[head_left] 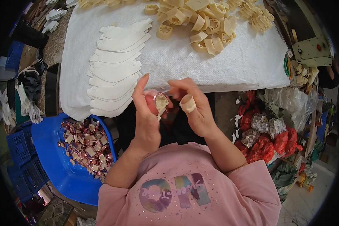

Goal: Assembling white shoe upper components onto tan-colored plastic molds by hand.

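In front of my chest, my left hand (147,120) is closed around a small block with a shiny pink covering (151,104) and a hollow cream end (161,102). It resembles a shoe heel. My right hand (197,107) is close beside it, with its index finger curved toward the block and apart from it. A short cream tube-like piece (187,103) sits at my right hand, seemingly around a finger or thumb. My lower right fingers are partly hidden. Just beyond my left hand, overlapping white curved sheets (115,71) lie in a row on a white woven cloth (169,56).
Cream hollow blocks (211,24) are heaped at the table's far side. At lower left, a blue tub (69,180) contains many shiny pink-covered pieces (90,145). Red and clear plastic bags (263,141) lie at right, below a pale machine box (312,51). Blue crates (22,147) stand at far left.
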